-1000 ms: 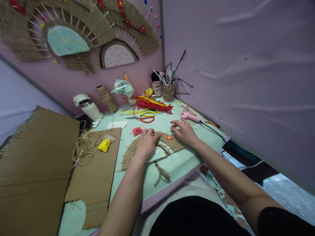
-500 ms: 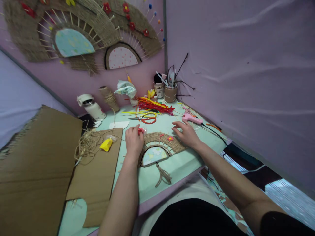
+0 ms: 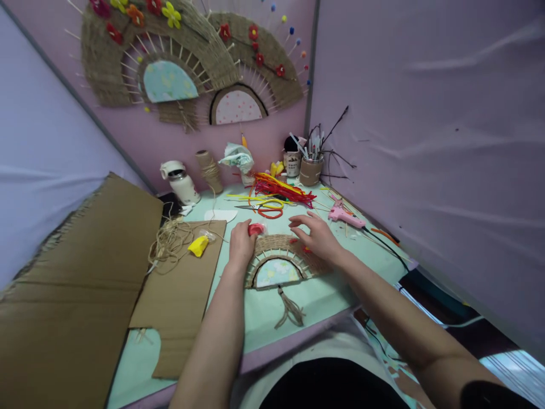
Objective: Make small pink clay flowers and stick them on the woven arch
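A half-round fan woven from twine (image 3: 276,245) lies on the pale green tabletop, with a patterned half-disc (image 3: 277,273) at its centre and a twine tassel (image 3: 290,309) below. My left hand (image 3: 242,245) is closed at the fan's upper left, gripping a red lump of modelling clay (image 3: 256,229) in clear wrap. Over the fan's right part hovers my right hand (image 3: 315,234), thumb and fingers apart with nothing visible between them. It partly covers small red flower decorations (image 3: 306,249) on the weave.
Scissors (image 3: 272,209), red and yellow pipe cleaners (image 3: 285,188) and a pink glue gun (image 3: 344,215) lie behind the fan. Leftward are cardboard (image 3: 179,301), tangled twine (image 3: 169,241) and a wrapped yellow lump (image 3: 198,246). A bottle (image 3: 182,184), twine spool (image 3: 209,170) and brush pot (image 3: 311,172) stand at the back.
My right hand has moved left over the fan, now covering some of its flowers. My left hand keeps the red clay at the fan's upper left. The camera view has shifted.
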Demonstrator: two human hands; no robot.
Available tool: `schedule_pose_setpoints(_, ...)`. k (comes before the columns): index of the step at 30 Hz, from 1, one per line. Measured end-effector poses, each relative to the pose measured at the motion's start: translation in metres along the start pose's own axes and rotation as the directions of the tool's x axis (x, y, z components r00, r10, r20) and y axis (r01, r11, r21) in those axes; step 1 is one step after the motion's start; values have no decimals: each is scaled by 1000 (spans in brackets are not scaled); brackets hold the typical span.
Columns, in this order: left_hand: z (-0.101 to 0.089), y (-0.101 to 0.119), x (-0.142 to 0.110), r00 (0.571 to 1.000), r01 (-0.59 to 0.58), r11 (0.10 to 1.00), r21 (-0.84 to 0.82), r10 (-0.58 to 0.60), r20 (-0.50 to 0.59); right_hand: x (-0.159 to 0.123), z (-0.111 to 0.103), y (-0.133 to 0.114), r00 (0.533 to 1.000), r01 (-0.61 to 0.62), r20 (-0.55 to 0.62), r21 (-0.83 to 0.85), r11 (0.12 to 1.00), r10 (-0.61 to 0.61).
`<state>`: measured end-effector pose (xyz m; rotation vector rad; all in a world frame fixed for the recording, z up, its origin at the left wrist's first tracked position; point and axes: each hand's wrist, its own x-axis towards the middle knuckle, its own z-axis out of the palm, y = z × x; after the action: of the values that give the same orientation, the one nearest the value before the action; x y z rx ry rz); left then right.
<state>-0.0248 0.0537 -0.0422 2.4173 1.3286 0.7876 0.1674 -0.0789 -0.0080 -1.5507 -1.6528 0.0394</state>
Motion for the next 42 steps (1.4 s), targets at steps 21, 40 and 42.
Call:
schedule_pose_setpoints(21,4,0,-4,992,-70,998,-8,68,-106,74,73,2,913,229,351,-13,973,-210)
schedule_pose_setpoints(40,-29,41,-15,864,503,126,-855,-110,491,25,36,-32,990,134,30,63,989,-136)
schedule_pose_setpoints(42,-30,41,-15,860,508,107,-855,-121,496,23,36,-32,987,159,28,52,986,-161)
